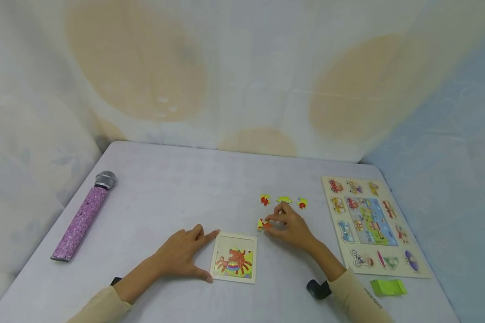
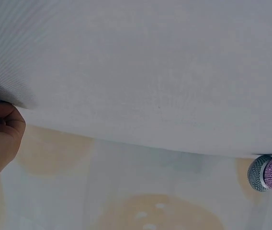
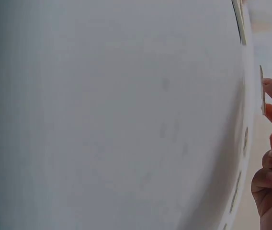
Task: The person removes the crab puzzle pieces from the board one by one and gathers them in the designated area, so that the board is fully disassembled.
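A small square puzzle board [image 1: 235,280] lies on the table with a red animal picture partly assembled in it; a bare strip shows along its top. My left hand [image 1: 182,251] rests beside it, index finger and thumb spread along its left edge. In the left wrist view, the other fingers of the left hand [image 2: 2,139] are curled. My right hand [image 1: 292,228] pinches a red and yellow puzzle piece [image 1: 262,224] between thumb and fingers. From the side, the right wrist view shows this thin piece [image 3: 262,91] at the fingertips, above the tabletop.
Beyond the right hand lie three loose puzzle pieces [image 1: 284,199]. A larger wooden vehicle puzzle [image 1: 369,255] lies at the right, with a green block [image 1: 388,287] below it. A microphone [image 1: 81,220] with a glittery pink handle lies at the left.
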### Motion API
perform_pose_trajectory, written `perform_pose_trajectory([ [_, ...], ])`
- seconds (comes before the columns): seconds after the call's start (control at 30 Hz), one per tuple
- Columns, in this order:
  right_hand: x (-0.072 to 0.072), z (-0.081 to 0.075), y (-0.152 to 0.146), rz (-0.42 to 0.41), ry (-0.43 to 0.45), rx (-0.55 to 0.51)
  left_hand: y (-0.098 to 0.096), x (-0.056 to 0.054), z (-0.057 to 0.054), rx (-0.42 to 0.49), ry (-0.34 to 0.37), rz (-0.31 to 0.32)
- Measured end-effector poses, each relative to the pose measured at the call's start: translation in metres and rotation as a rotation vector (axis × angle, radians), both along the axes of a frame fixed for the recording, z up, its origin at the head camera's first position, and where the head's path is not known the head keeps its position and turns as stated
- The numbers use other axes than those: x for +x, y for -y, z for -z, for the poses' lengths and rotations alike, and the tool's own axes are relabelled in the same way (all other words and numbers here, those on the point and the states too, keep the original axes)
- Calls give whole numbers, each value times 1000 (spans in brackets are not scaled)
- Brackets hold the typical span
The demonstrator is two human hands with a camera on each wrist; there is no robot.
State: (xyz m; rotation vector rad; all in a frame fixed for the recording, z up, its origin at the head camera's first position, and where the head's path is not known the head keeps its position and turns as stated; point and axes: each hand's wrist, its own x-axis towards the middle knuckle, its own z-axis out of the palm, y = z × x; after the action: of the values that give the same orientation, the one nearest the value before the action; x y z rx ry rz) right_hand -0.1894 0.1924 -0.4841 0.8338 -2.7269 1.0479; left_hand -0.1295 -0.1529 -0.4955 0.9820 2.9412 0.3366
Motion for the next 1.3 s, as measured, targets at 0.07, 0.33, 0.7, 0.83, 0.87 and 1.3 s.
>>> perform_pose_trajectory([
  [0.07,-4,-1,-5,25,22,12,0,1,-1,8,-2,4],
  [0.33,-20,0,-13,42,1,85,0,1,0,27,-22,11],
  [0.7,-17,3,-5,79,25,116,0,1,2,35,-32,14],
  [0.83,6,-3,15,-29,67,101,0,1,1,23,-31,9],
  [0.87,12,-5,20,-70,83,103,0,1,0,18,-29,5],
  [1.3,43,-8,56,-205,172,131,-1,-1,3,17,-23,2],
])
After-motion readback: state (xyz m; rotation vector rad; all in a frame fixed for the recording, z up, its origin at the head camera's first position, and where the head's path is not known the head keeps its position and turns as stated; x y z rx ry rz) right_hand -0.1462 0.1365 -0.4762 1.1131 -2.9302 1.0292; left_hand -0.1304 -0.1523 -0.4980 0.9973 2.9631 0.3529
